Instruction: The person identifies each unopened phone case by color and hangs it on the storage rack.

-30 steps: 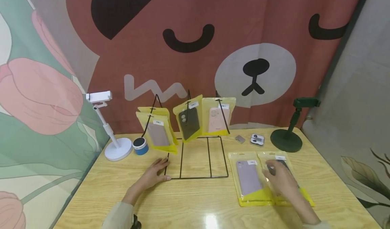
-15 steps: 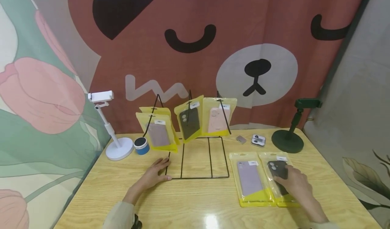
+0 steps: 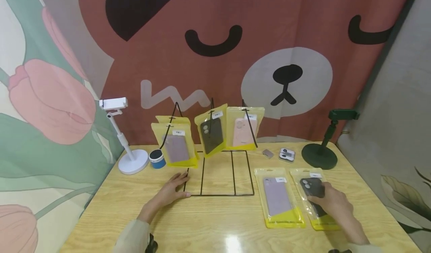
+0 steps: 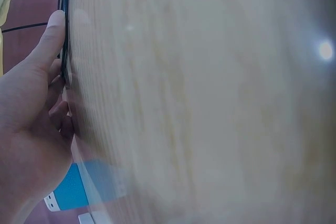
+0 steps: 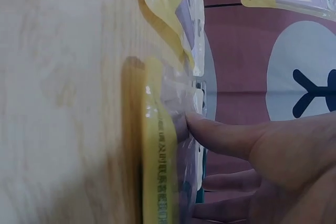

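On the right of the table, my right hand (image 3: pixel 336 203) grips a bagged black phone case (image 3: pixel 310 187), its thumb (image 5: pixel 223 137) on the clear plastic and the other fingers across the bag. Beside it lies a bagged purple phone case (image 3: pixel 277 197). My left hand (image 3: pixel 170 191) rests at the front left corner of a black wire display rack (image 3: pixel 220 195), thumb (image 4: pixel 48 43) against the front bar. From the rack's hooks hang a bagged purple case (image 3: pixel 176 148) with another bag behind it, a bagged dark case (image 3: pixel 212 135) and a bagged pink case (image 3: pixel 243 131).
A white phone stand (image 3: pixel 133 162) and a blue round speaker (image 3: pixel 157 159) stand at the back left. Toward the back right are a small grey item (image 3: pixel 268 153), boxed earphones (image 3: pixel 287 155) and a dark green phone stand (image 3: pixel 319 156). A bear-print curtain (image 3: pixel 215 73) hangs behind.
My right hand has come onto the black phone case's bag and shifted it a little to the right, widening the gap to the purple one. My left hand has stayed at the rack corner.
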`<action>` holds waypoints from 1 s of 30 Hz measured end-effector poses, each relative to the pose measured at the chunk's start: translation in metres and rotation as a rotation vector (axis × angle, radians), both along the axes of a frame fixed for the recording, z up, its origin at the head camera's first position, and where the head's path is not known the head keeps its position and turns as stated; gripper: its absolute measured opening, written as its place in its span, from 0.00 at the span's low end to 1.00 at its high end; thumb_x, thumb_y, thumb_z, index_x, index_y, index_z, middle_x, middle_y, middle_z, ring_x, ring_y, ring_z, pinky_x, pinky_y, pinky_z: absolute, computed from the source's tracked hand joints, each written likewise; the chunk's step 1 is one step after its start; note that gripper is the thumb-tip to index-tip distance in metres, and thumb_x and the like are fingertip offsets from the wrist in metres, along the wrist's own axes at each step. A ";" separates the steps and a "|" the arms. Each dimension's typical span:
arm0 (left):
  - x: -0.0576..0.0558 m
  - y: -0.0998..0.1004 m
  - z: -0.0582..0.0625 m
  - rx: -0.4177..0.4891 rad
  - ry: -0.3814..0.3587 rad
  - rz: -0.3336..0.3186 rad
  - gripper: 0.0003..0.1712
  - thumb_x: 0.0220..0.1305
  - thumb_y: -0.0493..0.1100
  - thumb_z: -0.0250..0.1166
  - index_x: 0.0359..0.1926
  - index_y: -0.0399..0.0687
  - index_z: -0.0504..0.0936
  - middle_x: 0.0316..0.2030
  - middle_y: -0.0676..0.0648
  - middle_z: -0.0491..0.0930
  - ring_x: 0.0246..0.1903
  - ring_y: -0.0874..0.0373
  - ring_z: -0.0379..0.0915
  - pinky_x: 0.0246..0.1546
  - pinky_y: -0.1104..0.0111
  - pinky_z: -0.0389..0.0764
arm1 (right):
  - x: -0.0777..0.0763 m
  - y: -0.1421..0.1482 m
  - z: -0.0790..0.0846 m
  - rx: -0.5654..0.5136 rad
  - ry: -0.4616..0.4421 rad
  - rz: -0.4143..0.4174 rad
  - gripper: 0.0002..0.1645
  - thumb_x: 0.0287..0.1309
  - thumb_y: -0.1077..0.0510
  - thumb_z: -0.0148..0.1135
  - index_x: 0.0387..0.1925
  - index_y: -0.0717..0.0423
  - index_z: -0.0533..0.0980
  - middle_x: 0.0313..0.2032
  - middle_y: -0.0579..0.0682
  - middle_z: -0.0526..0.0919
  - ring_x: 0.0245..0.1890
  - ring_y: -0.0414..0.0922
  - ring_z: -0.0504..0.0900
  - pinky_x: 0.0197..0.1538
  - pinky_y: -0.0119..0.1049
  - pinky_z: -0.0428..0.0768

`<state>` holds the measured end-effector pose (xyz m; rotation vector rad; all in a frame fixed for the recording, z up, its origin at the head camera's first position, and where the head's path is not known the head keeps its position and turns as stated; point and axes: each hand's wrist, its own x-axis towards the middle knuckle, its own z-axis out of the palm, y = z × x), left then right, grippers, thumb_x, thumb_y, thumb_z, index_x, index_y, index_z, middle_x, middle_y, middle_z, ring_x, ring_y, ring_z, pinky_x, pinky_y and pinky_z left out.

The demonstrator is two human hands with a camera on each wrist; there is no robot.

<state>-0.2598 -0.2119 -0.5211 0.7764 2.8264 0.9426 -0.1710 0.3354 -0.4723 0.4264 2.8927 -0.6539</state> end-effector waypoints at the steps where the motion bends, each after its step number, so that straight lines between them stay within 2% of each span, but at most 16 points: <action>1: -0.001 0.000 0.000 -0.001 0.001 -0.001 0.41 0.59 0.55 0.68 0.67 0.38 0.68 0.71 0.39 0.58 0.71 0.36 0.44 0.65 0.40 0.54 | -0.001 0.000 0.001 0.001 -0.005 0.000 0.60 0.45 0.32 0.70 0.60 0.76 0.59 0.53 0.81 0.67 0.47 0.74 0.72 0.36 0.61 0.75; 8: -0.001 -0.001 0.000 -0.001 0.009 -0.005 0.42 0.58 0.55 0.68 0.67 0.37 0.68 0.70 0.40 0.59 0.71 0.36 0.44 0.65 0.41 0.54 | -0.005 -0.001 0.004 0.003 0.004 0.005 0.57 0.46 0.38 0.73 0.60 0.77 0.59 0.52 0.80 0.69 0.44 0.70 0.75 0.34 0.56 0.75; 18: 0.000 0.000 0.002 -0.006 0.003 -0.005 0.41 0.59 0.55 0.68 0.67 0.37 0.68 0.70 0.39 0.59 0.71 0.36 0.44 0.65 0.40 0.54 | -0.006 -0.001 0.003 -0.012 0.027 0.008 0.56 0.46 0.40 0.73 0.59 0.78 0.58 0.49 0.80 0.71 0.42 0.73 0.73 0.32 0.57 0.75; 24: 0.000 0.001 0.003 -0.007 -0.001 -0.005 0.41 0.59 0.55 0.67 0.67 0.38 0.68 0.71 0.39 0.58 0.71 0.36 0.43 0.65 0.40 0.53 | -0.002 -0.002 0.001 -0.035 0.083 0.010 0.56 0.46 0.42 0.74 0.57 0.79 0.57 0.43 0.79 0.68 0.38 0.71 0.73 0.30 0.54 0.73; 30: 0.002 0.000 0.003 -0.005 -0.004 -0.006 0.41 0.59 0.55 0.68 0.67 0.37 0.67 0.71 0.38 0.58 0.71 0.35 0.43 0.65 0.39 0.53 | -0.001 0.001 -0.002 -0.029 0.149 0.008 0.57 0.41 0.43 0.77 0.58 0.77 0.58 0.43 0.79 0.69 0.38 0.70 0.75 0.30 0.53 0.74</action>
